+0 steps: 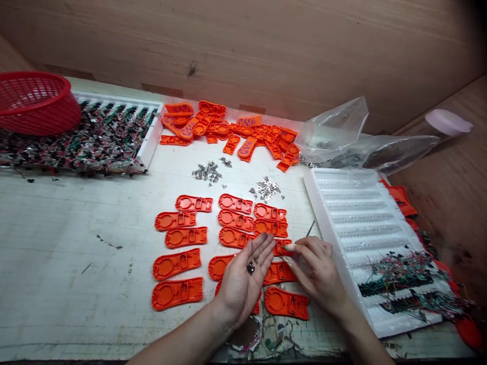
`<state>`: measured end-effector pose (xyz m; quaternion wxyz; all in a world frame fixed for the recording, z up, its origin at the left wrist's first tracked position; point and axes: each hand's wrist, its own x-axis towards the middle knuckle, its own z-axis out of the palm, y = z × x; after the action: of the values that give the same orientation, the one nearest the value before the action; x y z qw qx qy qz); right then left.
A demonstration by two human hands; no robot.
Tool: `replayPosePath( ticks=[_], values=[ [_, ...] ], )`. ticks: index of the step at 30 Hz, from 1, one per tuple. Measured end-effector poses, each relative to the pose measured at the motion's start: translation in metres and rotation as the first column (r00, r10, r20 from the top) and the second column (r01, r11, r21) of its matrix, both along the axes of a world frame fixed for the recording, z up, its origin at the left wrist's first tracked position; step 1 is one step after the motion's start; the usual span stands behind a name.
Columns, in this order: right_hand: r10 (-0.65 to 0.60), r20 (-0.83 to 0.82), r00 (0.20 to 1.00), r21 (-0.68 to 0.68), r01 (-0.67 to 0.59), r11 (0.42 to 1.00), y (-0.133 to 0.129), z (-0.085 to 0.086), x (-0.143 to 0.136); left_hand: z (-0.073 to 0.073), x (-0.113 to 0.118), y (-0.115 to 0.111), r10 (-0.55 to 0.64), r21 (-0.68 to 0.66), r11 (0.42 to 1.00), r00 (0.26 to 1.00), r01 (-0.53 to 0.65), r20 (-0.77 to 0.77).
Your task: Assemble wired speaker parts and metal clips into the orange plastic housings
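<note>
Palm up over the orange shells, my left hand [249, 274] is cupped with several small dark metal pieces [251, 267] lying in it. To its right, my right hand [315, 261] has thumb and index finger close together at the end of an orange shell [282, 247]; whatever is between the fingertips is too small to make out. Rows of open orange shells [177, 263] lie around and under the hands, their inner sides up. Behind them are a heap of small metal clips [207, 172] and a heap of flat silvery plates [267, 188].
More orange shells [247, 134] are piled at the back. A white foam tray [346, 223] with wired parts stands right, beside clear plastic bags [338, 132]. At left, a red basket [41, 104] rests on a tray of wired parts [114, 137].
</note>
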<state>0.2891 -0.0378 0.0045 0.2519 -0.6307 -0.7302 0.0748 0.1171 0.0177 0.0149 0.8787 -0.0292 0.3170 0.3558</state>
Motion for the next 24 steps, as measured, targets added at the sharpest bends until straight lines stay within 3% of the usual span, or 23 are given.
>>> replayPosePath(
  ticks=[6, 13, 19, 24],
  values=[
    [0.059, 0.094, 0.994, 0.032, -0.062, 0.998, 0.011, -0.004, -0.009, -0.002, 0.0, 0.0, -0.003, 0.001, 1.0, 1.0, 0.003, -0.001],
    [0.05, -0.083, 0.995, -0.061, -0.055, 0.997, 0.014, -0.004, -0.01, -0.002, 0.001, -0.001, -0.007, 0.024, 1.0, 1.0, 0.007, -0.008],
    [0.002, -0.051, 0.999, -0.055, -0.005, 0.998, 0.014, -0.001, -0.014, -0.002, 0.001, -0.001, -0.008, 0.059, 0.998, 1.0, 0.009, -0.014],
    [-0.021, -0.26, 0.965, -0.179, -0.027, 0.984, 0.01, 0.015, -0.006, -0.001, 0.0, -0.001, -0.012, 0.068, 0.998, 1.0, 0.014, -0.022]
  ],
)
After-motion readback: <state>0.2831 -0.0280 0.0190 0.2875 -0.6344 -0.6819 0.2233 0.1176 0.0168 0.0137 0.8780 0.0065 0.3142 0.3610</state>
